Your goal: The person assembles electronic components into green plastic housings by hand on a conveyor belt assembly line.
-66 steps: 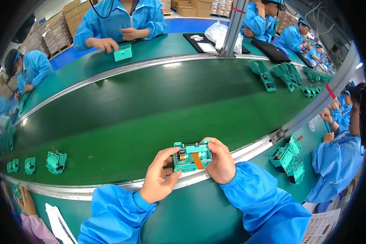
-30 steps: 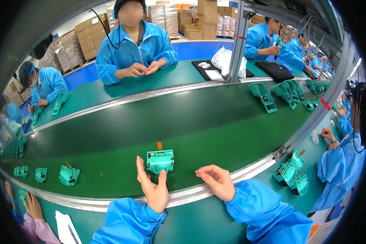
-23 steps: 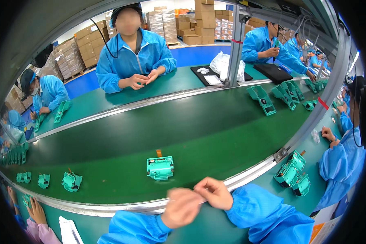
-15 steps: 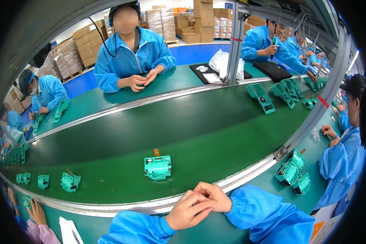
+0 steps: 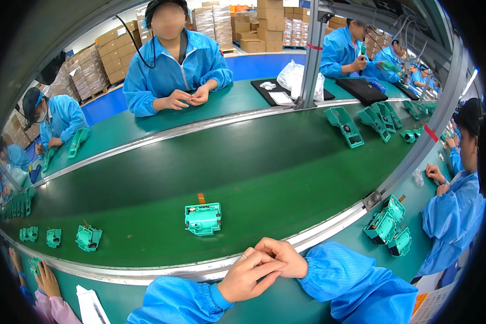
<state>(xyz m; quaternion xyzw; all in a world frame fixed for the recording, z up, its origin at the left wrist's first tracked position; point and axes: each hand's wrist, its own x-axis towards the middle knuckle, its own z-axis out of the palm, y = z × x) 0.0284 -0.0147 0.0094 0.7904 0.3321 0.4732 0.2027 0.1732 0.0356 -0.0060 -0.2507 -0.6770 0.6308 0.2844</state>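
Observation:
Low in the centre, my left hand and my right hand rest against each other above the near metal rail. My left hand wears a ring; its fingers lie bent across my right hand's fingers. My right hand is curled closed, its fingertips partly covered. Anything between the hands is hidden. Beyond them on the green conveyor belt lies a green plastic housing, apart from both hands, with an orange flat cable sticking up from its far edge.
More small housings lie leftward on the belt. Larger green shells lie at the far right. Stacked housings sit on the right bench beside a metal post. White papers lie lower left. Co-workers in blue line both sides.
The near housings on the belt have shifted slightly left. My hands stay together with almost no movement. At the back right, a co-worker now has a green piece raised off the bench.

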